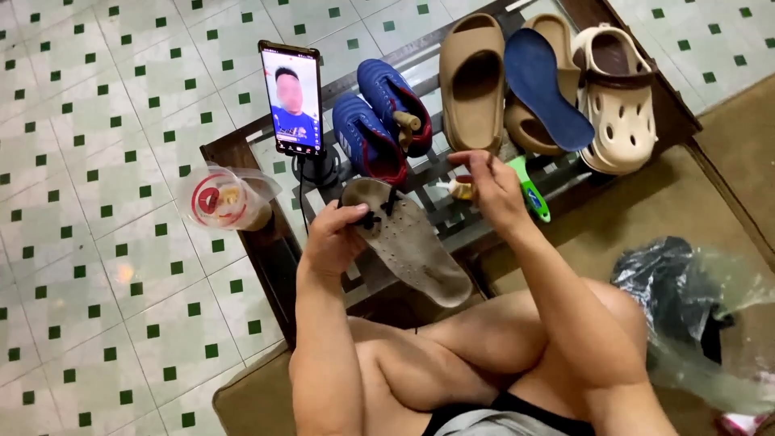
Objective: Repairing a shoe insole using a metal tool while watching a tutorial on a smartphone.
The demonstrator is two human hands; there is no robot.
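A: Bare knees and thighs fill the bottom of the head view, at about 6 o'clock, crossed. Both forearms run up from there toward the low glass table (274, 242).

B: Hands?

A: Left hand (333, 238) grips a worn grey insole (408, 242) at its upper end. Thumb on top, fingers curled underneath, closed on the edge. A dark cord or lace tangle sits just at the thumb tip; I cannot tell what it is.

B: Axis of the insole?

A: Long axis runs from about 11 o'clock down to 5 o'clock. The held end points up-left toward the phone on its stand (291, 98); the free rounded end points down-right toward the knees.

B: Right hand?

A: Right hand (488, 187) is raised to the insole's 2 o'clock, apart from it — not touching. Thumb and forefinger are pressed together as if pinching something fine; nothing visible between them, too small to tell. Other fingers loosely curled. So the left hand is on the insole and the right is near but clear.

B: Surroundings?

A: Small tube (458, 190) lies just by the right hand, with a green-handled tool (533, 194) beside it. At 12 o'clock, a pair of blue shoes (379, 121); farther right, tan slides (472, 81), a blue insole (545, 89) — and a cream clog (620, 101). Plastic cup (222, 199) lies at 9 o'clock.
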